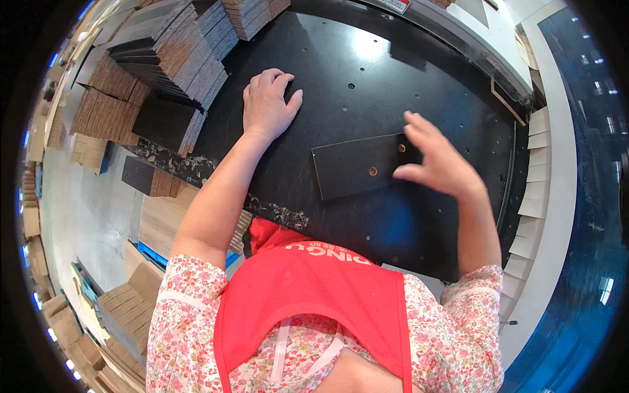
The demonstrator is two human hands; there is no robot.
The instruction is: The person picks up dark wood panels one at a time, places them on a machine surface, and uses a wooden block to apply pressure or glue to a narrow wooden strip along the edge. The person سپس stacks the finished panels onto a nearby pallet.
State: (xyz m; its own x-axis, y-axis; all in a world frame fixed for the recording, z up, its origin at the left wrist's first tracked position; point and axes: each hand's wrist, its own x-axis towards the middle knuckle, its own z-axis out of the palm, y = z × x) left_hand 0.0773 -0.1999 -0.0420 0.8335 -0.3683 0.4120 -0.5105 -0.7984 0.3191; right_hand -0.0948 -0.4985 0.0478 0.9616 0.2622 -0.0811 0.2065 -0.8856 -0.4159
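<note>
"Lying where, that dark panel [347, 167]?"

"Midway across the black table [321, 49]. Left hand [267, 108] spread, empty, on the table's left; right hand [440, 157] open toward its right, by the panel's end, contact unclear."

"Handling?"

"Probably stiff, light, slick-faced; pinch opposite long edges."

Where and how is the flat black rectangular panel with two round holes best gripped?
The panel lies flat, so probably take its long edges near the holed end, thumb on one, fingers on the other, coming from the right, where the open right hand is.
</note>
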